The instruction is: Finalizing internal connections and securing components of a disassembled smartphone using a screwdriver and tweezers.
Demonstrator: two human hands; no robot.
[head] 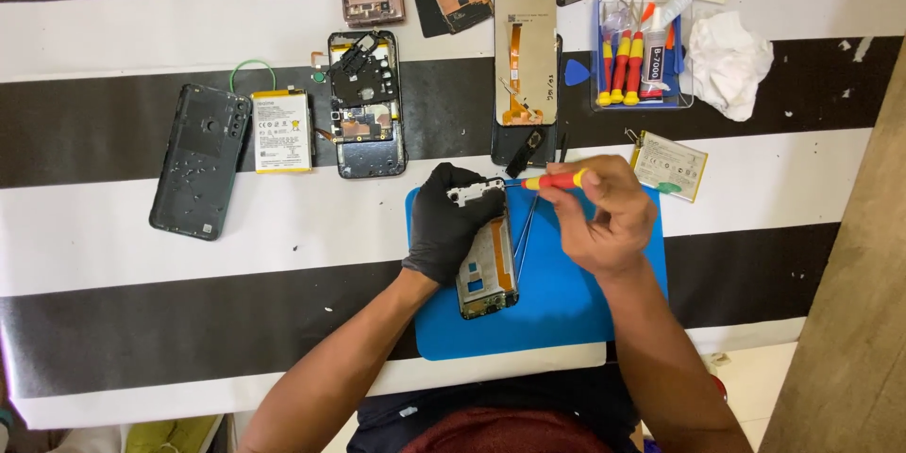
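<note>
On the blue mat at the near edge of the bench, an opened phone lay with its inner side up. The left hand, in a black glove, was closed on the upper end of this phone and pressed it to the mat; a small white part showed just under its fingers. The right hand, bare, was closed around a red and yellow screwdriver, and the tip pointed to the left, toward the white part. The two hands were near each other but apart.

Behind the mat, on the black and white striped cloth, a second opened phone lay beside a battery and a dark back cover. A screen panel with an orange flex lay to the right of them, then a clear tray with more screwdrivers and a tube, and a crumpled white tissue. Another battery lay just beside the right hand.
</note>
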